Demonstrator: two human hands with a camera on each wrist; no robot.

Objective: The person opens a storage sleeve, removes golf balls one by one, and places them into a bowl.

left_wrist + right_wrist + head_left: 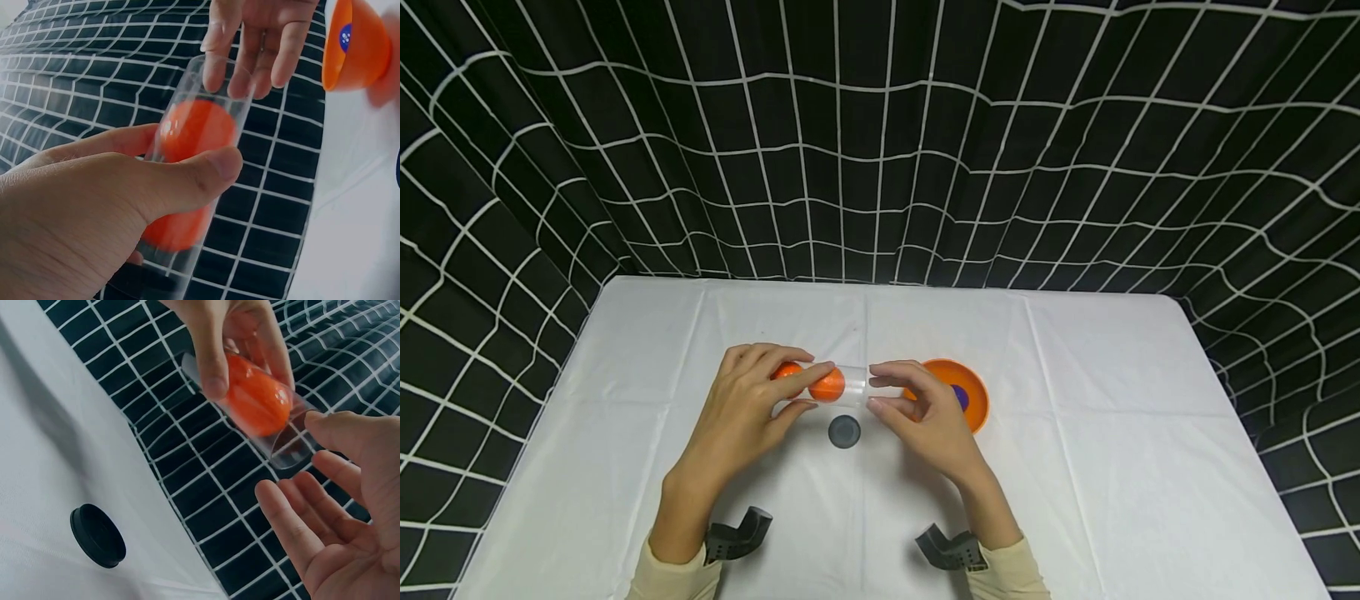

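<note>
My left hand (741, 412) grips a clear plastic tube (856, 386) that lies sideways above the table in the head view. Two orange balls (199, 130) sit inside it, partly covered by the left thumb and fingers. The tube's uncapped end points toward my right hand (936, 421). In the right wrist view that hand's thumb (337, 434) is right at the tube's rim, while its other fingers are spread loosely below with nothing in them. A dark round cap (98, 535) lies on the white cloth just in front of the tube.
An orange bowl (977, 393) with a blue round spot (345, 38) inside stands behind the right hand, partly hidden by it. White cloth covers the table (1120, 467). Black curtain with white netting (880, 150) rises at the back and sides.
</note>
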